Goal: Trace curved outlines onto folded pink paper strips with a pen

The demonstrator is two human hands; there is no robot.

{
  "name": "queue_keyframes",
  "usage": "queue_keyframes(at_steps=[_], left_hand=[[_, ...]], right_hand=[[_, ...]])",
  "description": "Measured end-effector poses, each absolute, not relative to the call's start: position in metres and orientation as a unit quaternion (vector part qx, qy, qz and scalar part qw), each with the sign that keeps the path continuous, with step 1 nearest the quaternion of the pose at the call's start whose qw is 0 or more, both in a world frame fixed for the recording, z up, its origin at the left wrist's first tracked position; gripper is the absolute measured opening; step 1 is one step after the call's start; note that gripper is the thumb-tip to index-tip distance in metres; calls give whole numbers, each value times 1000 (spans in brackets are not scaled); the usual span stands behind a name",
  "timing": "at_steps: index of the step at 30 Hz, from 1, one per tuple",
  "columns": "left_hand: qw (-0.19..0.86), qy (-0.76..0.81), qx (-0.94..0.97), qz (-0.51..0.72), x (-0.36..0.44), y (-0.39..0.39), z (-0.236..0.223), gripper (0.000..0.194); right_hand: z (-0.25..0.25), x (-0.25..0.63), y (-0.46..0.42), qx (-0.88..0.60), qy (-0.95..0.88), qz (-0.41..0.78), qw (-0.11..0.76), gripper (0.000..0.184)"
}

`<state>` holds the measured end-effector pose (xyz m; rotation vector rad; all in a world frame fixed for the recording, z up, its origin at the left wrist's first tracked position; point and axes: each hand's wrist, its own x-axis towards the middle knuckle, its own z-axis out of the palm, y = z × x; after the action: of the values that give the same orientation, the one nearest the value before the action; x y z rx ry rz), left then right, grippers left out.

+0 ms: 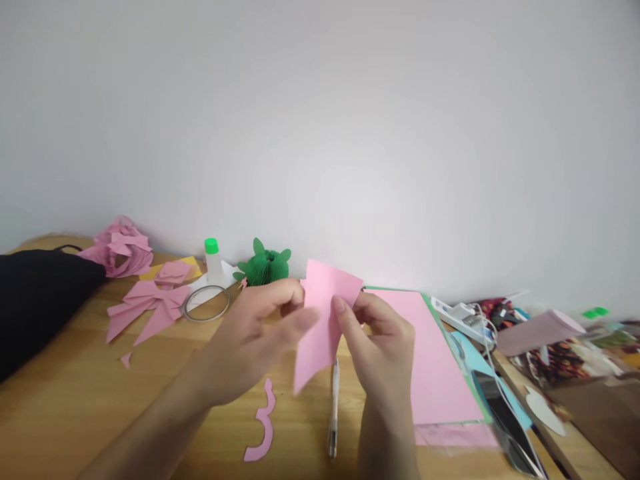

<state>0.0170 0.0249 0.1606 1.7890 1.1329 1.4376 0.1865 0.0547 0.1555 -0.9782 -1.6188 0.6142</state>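
Observation:
A piece of pink paper (320,320) is held up between my two hands above the wooden table. My left hand (267,333) grips its left edge, thumb in front and fingers bent behind. On the right side, my right hand (383,340) pinches the paper between thumb and fingers, some of which are hidden behind it. Below the paper lies a pen (334,410) with a clear barrel. A wavy pink paper cutout (263,427) rests to the left of the pen.
Pink paper bows (150,303), a metal ring (207,303), a glue stick (213,260) and a green paper figure (263,265) stand at the back left. Pink sheets (440,367), a power strip (463,321) and a phone (505,417) lie right. Black cloth (45,300) covers the left edge.

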Motion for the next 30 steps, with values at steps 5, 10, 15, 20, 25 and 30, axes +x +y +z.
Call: queue_keyframes(at_steps=[5, 10, 15, 20, 25, 30], left_hand=[[385, 362, 642, 554, 20, 24, 159, 33], [325, 422, 650, 542, 29, 24, 149, 39], [342, 436, 649, 521, 32, 22, 152, 24], [367, 442, 651, 497, 30, 20, 161, 21], [336, 414, 658, 532, 27, 15, 166, 17], [303, 435, 654, 539, 25, 12, 163, 22]], right_hand=[[157, 187, 52, -399, -672, 327, 531, 20], [157, 188, 49, -367, -691, 346, 518, 25], [154, 192, 45, -331, -682, 400, 514, 51], [156, 193, 41, -367, -685, 395, 490, 32], [157, 192, 36, -367, -688, 389, 490, 26], [160, 192, 32, -354, -690, 386, 500, 15]])
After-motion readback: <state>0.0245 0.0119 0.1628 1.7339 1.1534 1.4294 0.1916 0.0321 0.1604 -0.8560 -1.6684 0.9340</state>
